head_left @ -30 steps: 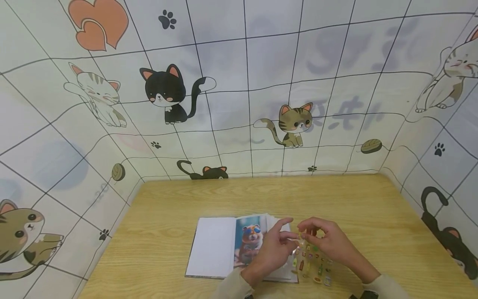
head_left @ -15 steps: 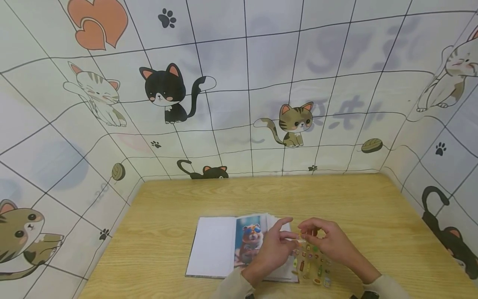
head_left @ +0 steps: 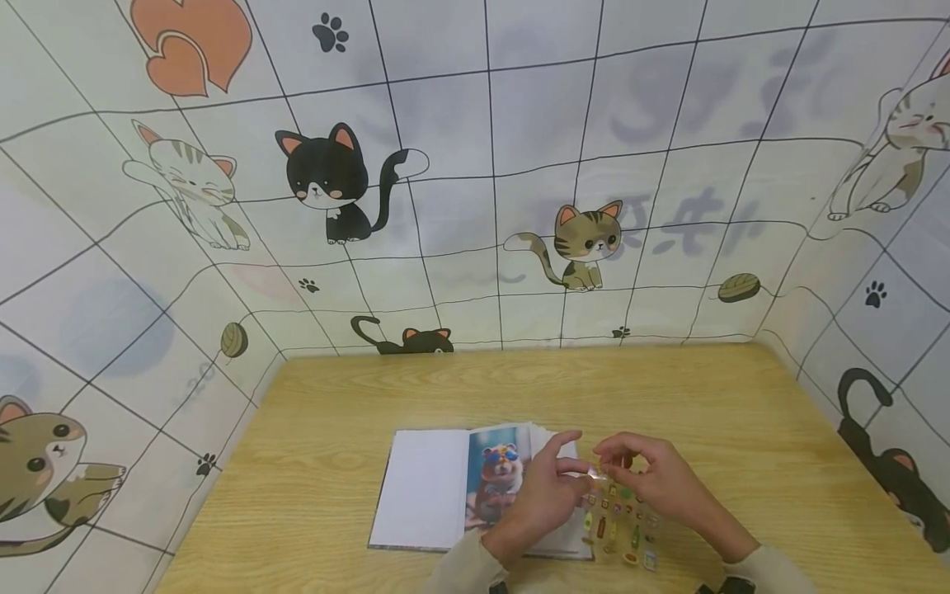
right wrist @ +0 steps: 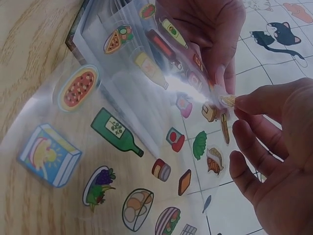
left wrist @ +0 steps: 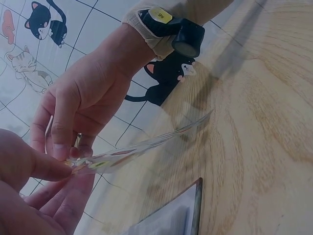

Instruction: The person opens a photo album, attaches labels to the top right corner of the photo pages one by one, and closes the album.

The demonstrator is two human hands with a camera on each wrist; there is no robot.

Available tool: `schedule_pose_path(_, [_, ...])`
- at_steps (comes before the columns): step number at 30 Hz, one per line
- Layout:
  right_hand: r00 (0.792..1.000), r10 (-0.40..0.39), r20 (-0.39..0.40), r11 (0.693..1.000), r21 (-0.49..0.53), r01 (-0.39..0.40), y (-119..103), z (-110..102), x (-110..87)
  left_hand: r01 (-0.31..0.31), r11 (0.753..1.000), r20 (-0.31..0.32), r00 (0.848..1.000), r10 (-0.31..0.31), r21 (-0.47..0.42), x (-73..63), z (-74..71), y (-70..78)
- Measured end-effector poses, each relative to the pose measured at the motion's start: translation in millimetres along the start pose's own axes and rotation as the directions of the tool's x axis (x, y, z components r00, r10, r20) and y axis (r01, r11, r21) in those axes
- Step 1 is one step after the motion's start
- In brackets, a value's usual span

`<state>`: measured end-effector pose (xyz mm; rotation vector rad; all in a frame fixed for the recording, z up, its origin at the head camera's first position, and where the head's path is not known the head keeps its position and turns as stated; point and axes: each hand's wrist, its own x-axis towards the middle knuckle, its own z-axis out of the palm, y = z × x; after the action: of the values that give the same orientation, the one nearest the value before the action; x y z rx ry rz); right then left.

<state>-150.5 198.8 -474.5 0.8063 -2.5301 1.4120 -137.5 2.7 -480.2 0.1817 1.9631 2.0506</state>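
A clear sticker sheet [head_left: 614, 528] printed with small food and bottle pictures hangs tilted over the right side of an open book [head_left: 419, 491]. My left hand [head_left: 545, 499] holds the sheet's upper edge between thumb and fingers, its index finger raised. At that same edge my right hand [head_left: 664, 483] pinches a small yellowish sticker [right wrist: 227, 101] between thumb and index finger. In the right wrist view the sticker overlaps the sheet, close to the left thumb. A green bottle sticker [right wrist: 116, 131] and a pizza sticker [right wrist: 78, 89] show lower on the sheet.
The book lies flat on a wooden table [head_left: 334, 396], with a blank white left page and a picture of a bear in sunglasses [head_left: 499, 478] on the right. Behind the table stands a cat-patterned cloth wall [head_left: 460, 206], with similar walls on both sides.
Both hands stay almost in place at the sheet's upper edge. The sheet has tilted slightly, and a bright glare now shows near the fingertips.
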Motion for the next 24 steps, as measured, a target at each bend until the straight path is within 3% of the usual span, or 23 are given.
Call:
schedule_pose_path(4, [1.000, -0.019, -0.006, 1.000, -0.003, 0.019, -1, -1, -0.2, 0.000, 1.000, -0.003, 1.000, 0.000, 0.008, 0.2, 1.3, -0.4])
schedule_pose_path(24, [0.997, 0.042, -0.059, 0.997, -0.055, -0.045, 9, -8, -3.0, 0.025, 0.999, -0.005, 1.000, -0.024, 0.044, 0.6, 4.4, -3.8])
